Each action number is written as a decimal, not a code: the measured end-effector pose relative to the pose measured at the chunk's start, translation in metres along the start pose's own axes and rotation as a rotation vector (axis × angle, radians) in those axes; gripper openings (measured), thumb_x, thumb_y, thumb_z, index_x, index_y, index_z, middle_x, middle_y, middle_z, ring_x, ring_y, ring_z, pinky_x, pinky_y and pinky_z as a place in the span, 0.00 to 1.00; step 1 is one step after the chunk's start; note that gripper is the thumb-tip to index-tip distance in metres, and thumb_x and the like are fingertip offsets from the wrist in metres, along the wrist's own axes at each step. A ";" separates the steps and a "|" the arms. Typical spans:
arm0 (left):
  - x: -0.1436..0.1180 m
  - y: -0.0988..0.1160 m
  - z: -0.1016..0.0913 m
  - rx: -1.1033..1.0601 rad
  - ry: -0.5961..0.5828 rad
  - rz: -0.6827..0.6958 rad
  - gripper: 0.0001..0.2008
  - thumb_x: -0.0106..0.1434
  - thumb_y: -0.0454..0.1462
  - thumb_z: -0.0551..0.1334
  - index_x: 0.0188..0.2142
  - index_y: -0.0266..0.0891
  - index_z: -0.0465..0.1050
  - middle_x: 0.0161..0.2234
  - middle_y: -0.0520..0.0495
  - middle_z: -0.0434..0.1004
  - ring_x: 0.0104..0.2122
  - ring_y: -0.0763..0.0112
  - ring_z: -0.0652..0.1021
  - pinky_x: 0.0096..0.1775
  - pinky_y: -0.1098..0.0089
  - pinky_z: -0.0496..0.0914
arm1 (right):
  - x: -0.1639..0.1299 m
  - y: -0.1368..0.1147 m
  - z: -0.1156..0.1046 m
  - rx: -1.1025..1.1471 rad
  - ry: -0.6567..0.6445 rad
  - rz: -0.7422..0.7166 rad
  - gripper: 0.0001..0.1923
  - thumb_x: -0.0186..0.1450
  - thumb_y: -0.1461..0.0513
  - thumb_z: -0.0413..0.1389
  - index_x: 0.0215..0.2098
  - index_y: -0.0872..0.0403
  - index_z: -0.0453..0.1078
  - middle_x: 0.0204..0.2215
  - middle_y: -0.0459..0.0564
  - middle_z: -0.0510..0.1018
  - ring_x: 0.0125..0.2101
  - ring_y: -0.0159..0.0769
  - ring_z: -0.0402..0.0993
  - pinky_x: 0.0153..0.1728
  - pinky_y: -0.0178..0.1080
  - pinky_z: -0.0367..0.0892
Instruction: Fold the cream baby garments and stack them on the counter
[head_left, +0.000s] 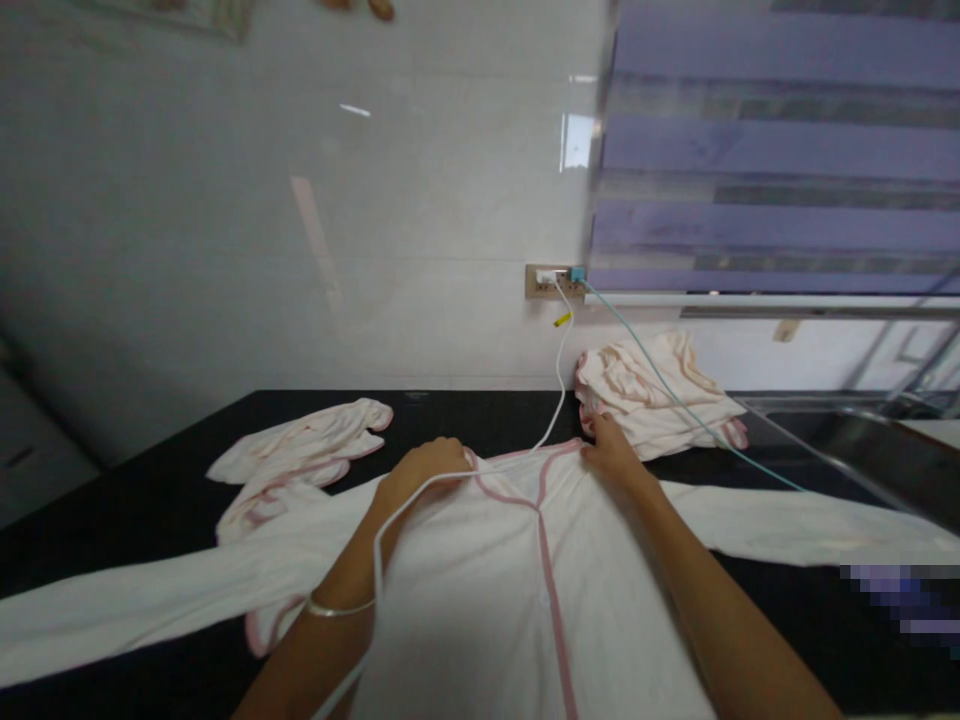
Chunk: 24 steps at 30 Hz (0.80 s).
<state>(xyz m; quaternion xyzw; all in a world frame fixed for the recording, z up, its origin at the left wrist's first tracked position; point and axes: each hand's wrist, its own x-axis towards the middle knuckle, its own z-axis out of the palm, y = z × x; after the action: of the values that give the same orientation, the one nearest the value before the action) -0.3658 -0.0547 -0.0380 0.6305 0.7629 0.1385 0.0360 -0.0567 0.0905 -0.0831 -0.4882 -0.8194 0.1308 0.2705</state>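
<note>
White tiled wall behind, the black table [465,415] carries a soft, light white pink-trimmed baby garment [517,590] spread flat, its collar corners pinched closed by the left hand [424,472] and right hand [611,450].

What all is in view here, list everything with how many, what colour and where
garment: one, white with pink trim, spread flat on the counter, sleeves out to both sides
folded garments: one stack, cream with pink trim, back right by the wall
loose garment: one, cream and pink, crumpled at back left
counter: one, black
wall socket: one, beige, on the white wall
cables: two, white and light blue, from the socket
blind: one, purple, upper right
bangle: one, silver, left wrist
hands: left and right, both at the collar
</note>
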 end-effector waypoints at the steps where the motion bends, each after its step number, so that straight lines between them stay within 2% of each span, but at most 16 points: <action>1: 0.000 0.002 0.002 0.004 -0.019 0.001 0.16 0.68 0.47 0.62 0.39 0.35 0.79 0.40 0.38 0.81 0.43 0.60 0.79 0.46 0.60 0.70 | -0.002 -0.004 0.001 -0.046 0.022 0.020 0.28 0.58 0.69 0.57 0.57 0.59 0.67 0.51 0.61 0.72 0.50 0.44 0.70 0.50 0.40 0.65; 5: 0.003 0.014 0.008 0.022 -0.047 0.030 0.13 0.68 0.42 0.60 0.43 0.38 0.78 0.47 0.36 0.80 0.47 0.58 0.78 0.47 0.61 0.71 | -0.009 -0.020 0.004 -0.115 0.044 0.033 0.25 0.64 0.66 0.55 0.60 0.58 0.65 0.53 0.63 0.71 0.52 0.46 0.70 0.51 0.40 0.64; 8: 0.006 0.014 0.011 0.060 0.011 0.017 0.17 0.66 0.39 0.56 0.51 0.37 0.76 0.54 0.33 0.76 0.55 0.51 0.75 0.51 0.57 0.70 | -0.012 -0.029 0.001 -0.158 0.028 0.077 0.25 0.69 0.57 0.54 0.61 0.60 0.65 0.54 0.67 0.73 0.52 0.50 0.71 0.52 0.43 0.64; 10: 0.008 0.007 0.013 0.108 0.057 -0.044 0.22 0.67 0.42 0.55 0.55 0.34 0.74 0.56 0.31 0.74 0.57 0.46 0.73 0.52 0.51 0.70 | -0.012 -0.032 -0.001 -0.185 0.011 0.149 0.27 0.72 0.49 0.51 0.59 0.60 0.68 0.52 0.68 0.75 0.52 0.53 0.73 0.51 0.46 0.65; 12: 0.010 -0.003 0.016 0.147 0.067 -0.130 0.28 0.67 0.50 0.54 0.55 0.31 0.73 0.56 0.27 0.74 0.58 0.41 0.72 0.53 0.48 0.70 | -0.012 -0.034 -0.002 -0.196 -0.024 0.213 0.30 0.73 0.44 0.47 0.55 0.59 0.72 0.49 0.67 0.78 0.50 0.53 0.75 0.48 0.46 0.66; 15: 0.015 -0.017 0.018 0.154 0.005 -0.217 0.37 0.65 0.60 0.52 0.51 0.29 0.77 0.55 0.23 0.74 0.58 0.35 0.72 0.53 0.46 0.69 | -0.011 -0.032 0.001 -0.225 -0.087 0.217 0.25 0.72 0.47 0.48 0.48 0.57 0.76 0.45 0.64 0.81 0.48 0.51 0.77 0.46 0.44 0.66; 17: 0.019 -0.024 0.020 0.109 -0.043 -0.227 0.35 0.64 0.60 0.53 0.45 0.31 0.79 0.51 0.23 0.77 0.54 0.34 0.75 0.51 0.47 0.70 | -0.011 -0.028 0.005 -0.234 -0.099 0.186 0.18 0.71 0.52 0.52 0.45 0.56 0.76 0.45 0.63 0.81 0.49 0.50 0.76 0.45 0.43 0.65; 20: 0.025 -0.029 0.023 -0.028 -0.021 -0.164 0.23 0.65 0.53 0.57 0.36 0.35 0.78 0.42 0.27 0.80 0.46 0.39 0.80 0.45 0.52 0.70 | -0.008 -0.022 0.010 -0.173 -0.087 0.123 0.12 0.70 0.58 0.53 0.43 0.55 0.75 0.43 0.58 0.81 0.47 0.46 0.75 0.44 0.40 0.63; 24: 0.035 -0.035 0.031 -0.161 0.081 -0.039 0.16 0.68 0.46 0.55 0.31 0.39 0.71 0.35 0.39 0.79 0.38 0.57 0.79 0.39 0.64 0.67 | -0.003 -0.016 0.013 -0.052 -0.002 0.049 0.10 0.71 0.61 0.50 0.45 0.56 0.71 0.38 0.54 0.80 0.40 0.39 0.74 0.40 0.38 0.61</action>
<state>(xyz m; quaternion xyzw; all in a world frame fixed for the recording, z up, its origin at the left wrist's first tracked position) -0.3988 -0.0215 -0.0720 0.6043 0.7624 0.2240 0.0581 -0.0744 0.0803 -0.0870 -0.5147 -0.8106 0.1168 0.2537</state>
